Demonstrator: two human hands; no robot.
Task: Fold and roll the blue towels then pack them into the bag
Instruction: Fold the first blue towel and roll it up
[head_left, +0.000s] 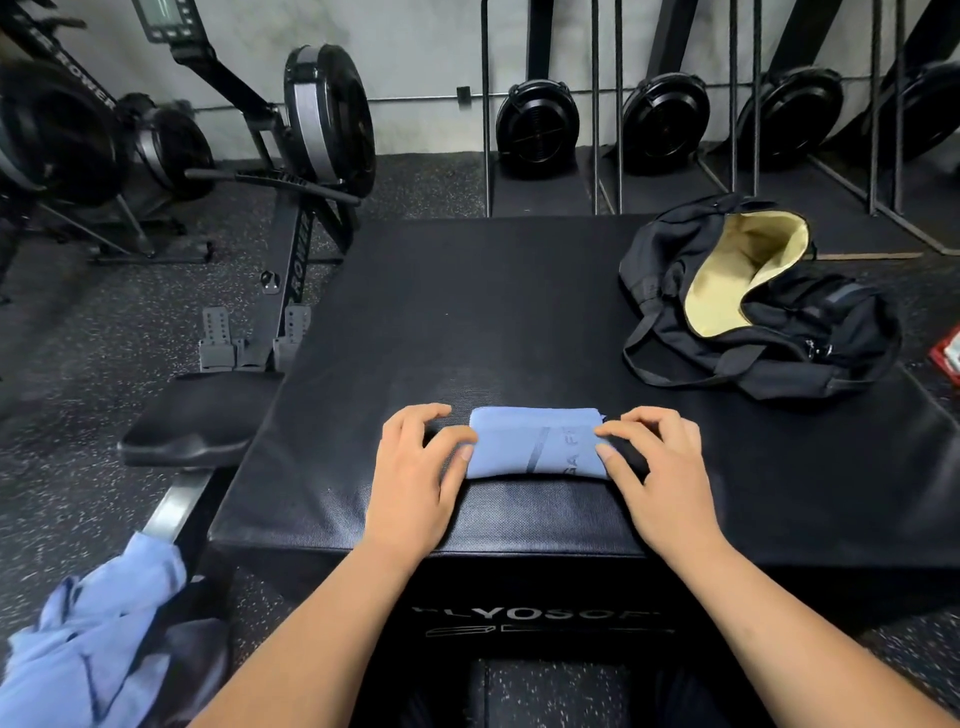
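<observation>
Left hand (415, 467), right hand (660, 467) pinch towel (535, 444).

1 left hand (415, 467), 1 right hand (660, 467), 1 folded towel (537, 441), 1 towel heap (93, 639), 1 bag (670, 270), 1 box (467, 312)

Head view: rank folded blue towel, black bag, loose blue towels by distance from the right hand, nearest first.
1. folded blue towel: touched by the right hand at its right end, near edge of the box.
2. black bag: open, at the box's far right corner.
3. loose blue towels: low at far left, off the box.
</observation>
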